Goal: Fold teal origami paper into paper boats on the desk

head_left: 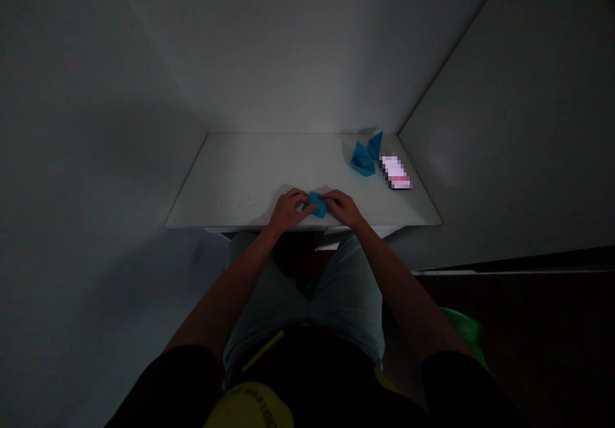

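Close to the front edge of the white table, a small piece of folded blue paper [317,204] lies between my two hands. My left hand [290,210] grips its left side, the thumb reaching over the lower left part. From the other side, the fingers of my right hand [343,207] close on the paper's upper right edge. Farther back on the right stand two folded blue paper shapes, a boat-like one [362,159] and a pointed one [375,145] behind it.
Beside the paper shapes, a phone [396,172] with a lit, blurred screen lies on the white table [240,172]. Walls enclose the table at the back and both sides. Low on the right, a green plastic object [464,325] is partly hidden by my arm.
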`<state>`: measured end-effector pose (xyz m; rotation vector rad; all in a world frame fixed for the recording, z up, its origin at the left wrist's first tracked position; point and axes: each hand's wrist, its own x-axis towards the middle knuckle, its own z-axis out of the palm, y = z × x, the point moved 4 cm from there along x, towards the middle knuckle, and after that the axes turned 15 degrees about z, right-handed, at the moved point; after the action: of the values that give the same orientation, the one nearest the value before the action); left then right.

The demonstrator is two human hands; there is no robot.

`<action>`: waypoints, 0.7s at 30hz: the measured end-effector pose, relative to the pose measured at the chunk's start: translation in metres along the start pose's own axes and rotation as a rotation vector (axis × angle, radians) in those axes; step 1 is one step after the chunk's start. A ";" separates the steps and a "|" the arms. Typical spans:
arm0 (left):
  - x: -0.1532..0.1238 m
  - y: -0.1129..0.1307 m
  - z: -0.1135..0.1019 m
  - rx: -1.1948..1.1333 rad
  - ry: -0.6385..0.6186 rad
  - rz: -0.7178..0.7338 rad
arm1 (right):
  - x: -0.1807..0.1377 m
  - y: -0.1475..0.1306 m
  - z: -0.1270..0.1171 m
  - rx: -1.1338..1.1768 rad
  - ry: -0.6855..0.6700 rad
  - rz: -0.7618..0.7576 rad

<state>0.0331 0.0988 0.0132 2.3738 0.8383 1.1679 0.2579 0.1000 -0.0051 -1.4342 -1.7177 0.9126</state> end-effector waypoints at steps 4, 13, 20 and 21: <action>0.000 -0.001 0.003 0.146 -0.050 -0.116 | 0.000 0.002 0.003 0.105 -0.013 0.106; -0.001 -0.017 0.005 -0.080 -0.026 -0.251 | 0.005 0.001 0.011 0.321 0.000 0.185; 0.001 -0.021 0.000 -0.229 0.137 -0.303 | 0.004 -0.012 0.003 0.233 0.076 0.154; 0.002 -0.021 -0.001 -0.233 0.153 -0.298 | 0.004 -0.012 0.002 0.230 0.088 0.156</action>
<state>0.0261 0.1156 0.0033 1.9169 1.0048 1.2562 0.2497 0.1020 0.0047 -1.4446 -1.4023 1.0766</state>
